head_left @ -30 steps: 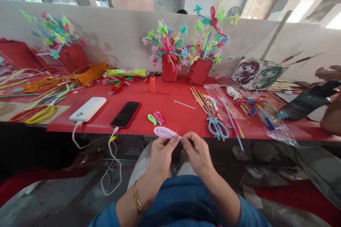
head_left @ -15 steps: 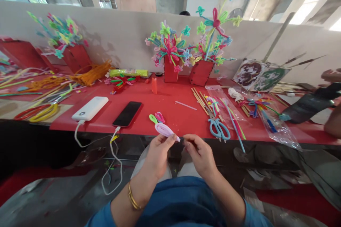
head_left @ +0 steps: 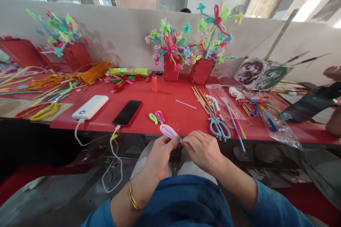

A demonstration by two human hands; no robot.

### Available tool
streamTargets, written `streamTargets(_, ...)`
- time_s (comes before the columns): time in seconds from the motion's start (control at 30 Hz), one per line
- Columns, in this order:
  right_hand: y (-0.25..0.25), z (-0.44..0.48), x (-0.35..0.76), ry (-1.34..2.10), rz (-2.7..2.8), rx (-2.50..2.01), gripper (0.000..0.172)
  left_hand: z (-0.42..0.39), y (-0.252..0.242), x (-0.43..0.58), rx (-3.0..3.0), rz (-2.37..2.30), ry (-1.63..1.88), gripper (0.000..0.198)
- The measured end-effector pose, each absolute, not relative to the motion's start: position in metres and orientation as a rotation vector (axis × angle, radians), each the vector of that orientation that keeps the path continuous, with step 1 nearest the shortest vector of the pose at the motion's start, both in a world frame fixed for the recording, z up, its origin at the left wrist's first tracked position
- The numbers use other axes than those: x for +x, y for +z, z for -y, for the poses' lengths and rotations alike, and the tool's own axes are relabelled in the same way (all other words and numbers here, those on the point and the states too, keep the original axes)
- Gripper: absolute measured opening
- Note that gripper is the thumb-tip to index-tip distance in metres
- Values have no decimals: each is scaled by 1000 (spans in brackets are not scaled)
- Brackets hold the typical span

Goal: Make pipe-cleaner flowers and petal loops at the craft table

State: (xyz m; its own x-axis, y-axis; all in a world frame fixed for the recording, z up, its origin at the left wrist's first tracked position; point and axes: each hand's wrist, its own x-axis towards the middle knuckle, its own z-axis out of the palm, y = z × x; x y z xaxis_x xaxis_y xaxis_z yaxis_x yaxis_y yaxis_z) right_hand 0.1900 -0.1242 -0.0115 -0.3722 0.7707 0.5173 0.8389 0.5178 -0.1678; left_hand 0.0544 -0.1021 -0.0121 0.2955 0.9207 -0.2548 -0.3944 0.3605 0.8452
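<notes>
A lilac pipe cleaner loop is pinched near its lower end by my left hand, just in front of the table edge. My right hand has its fingers closed at the tail end of the same loop, and the two hands nearly meet there. Its fingertips hide most of that end. Beyond the loop, a green pipe cleaner loop and a pink pipe cleaner loop lie on the red table. To the right of my hands are blue-handled scissors.
A black phone and a white power bank with cables lie left. Red vases with pipe cleaner flowers stand behind. Wooden sticks, loose pipe cleaners and plastic bags lie right. Another person's arm shows at the right edge.
My right hand has turned over and closed on the loop's tail. The lilac loop has shifted slightly right and down, uncovering more of the green and pink loops.
</notes>
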Motion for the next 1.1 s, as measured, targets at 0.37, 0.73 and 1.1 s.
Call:
streamTargets(0.37, -12, 131, 178, 583, 1802, -1498, 17, 104, -19, 51, 958, -857, 1000, 14)
streamTargets(0.73, -41, 134, 166, 1653, 806, -954, 21, 97, -34, 43, 1200, -857, 911, 17)
streamTargets(1.1, -51, 114, 174, 1142, 1311, -1418, 21, 91, -41, 34, 1096, -901, 908, 25)
